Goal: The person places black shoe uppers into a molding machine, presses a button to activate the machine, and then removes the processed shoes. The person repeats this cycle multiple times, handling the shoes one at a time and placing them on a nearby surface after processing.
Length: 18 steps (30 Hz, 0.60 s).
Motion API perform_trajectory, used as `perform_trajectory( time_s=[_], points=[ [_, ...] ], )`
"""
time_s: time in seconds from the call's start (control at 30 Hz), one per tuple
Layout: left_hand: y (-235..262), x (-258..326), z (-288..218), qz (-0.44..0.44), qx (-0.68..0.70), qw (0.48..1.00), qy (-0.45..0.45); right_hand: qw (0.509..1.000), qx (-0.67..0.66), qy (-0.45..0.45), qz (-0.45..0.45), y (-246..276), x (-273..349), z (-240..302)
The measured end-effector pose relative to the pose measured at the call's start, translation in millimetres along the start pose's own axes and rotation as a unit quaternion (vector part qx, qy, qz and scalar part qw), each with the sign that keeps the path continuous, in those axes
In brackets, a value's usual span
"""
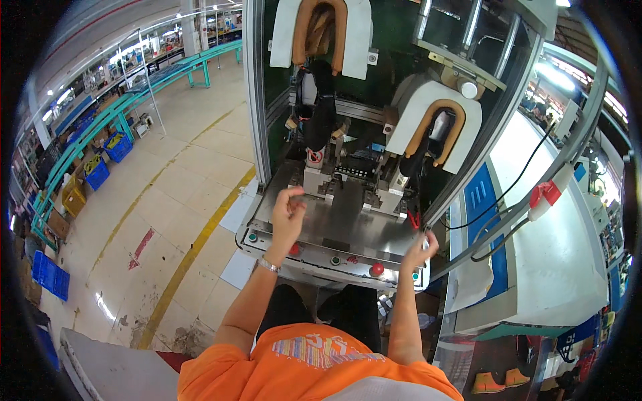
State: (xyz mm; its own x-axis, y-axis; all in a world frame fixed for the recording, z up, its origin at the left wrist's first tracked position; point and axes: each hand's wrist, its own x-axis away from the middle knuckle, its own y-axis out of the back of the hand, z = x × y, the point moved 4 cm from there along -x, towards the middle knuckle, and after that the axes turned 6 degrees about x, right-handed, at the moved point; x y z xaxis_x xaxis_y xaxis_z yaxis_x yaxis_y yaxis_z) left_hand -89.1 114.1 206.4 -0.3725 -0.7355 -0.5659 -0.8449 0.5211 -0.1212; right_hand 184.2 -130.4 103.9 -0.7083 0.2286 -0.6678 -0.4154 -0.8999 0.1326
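Note:
My left hand (289,212) is raised over the left part of a machine's metal table (348,227), its fingers loosely bent and apart, with nothing in them. At the table's right front corner, my right hand (420,250) hangs above a green button (416,276), fingers apart and nothing visible in them. Beyond the hands, a black shoe upper (321,120) sits on the left station, below a white-and-brown U-shaped clamp (321,33). Another dark shoe upper (438,127) lies within the right U-shaped clamp (461,137), which is tilted.
Red buttons (377,269) line the table's front edge. A grey metal frame post (256,100) rises at the left. To the right stands a white-and-blue machine (548,220) with hanging cables. Blue crates (50,275) and a green conveyor frame (127,123) stand at far left.

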Motion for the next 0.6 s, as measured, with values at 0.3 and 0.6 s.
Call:
perform_trajectory(
  time_s=[0.3,0.6],
  points=[
    [-27.5,66.1,5.5,0.14,-0.073,0.986,0.062,0.875,-0.286,0.311,0.237,-109.0,-53.4,385.8],
    [38.4,61.2,-13.1,0.026,-0.131,0.989,0.067,0.832,-0.233,0.502,0.031,-82.6,-71.8,457.9]
  ],
)
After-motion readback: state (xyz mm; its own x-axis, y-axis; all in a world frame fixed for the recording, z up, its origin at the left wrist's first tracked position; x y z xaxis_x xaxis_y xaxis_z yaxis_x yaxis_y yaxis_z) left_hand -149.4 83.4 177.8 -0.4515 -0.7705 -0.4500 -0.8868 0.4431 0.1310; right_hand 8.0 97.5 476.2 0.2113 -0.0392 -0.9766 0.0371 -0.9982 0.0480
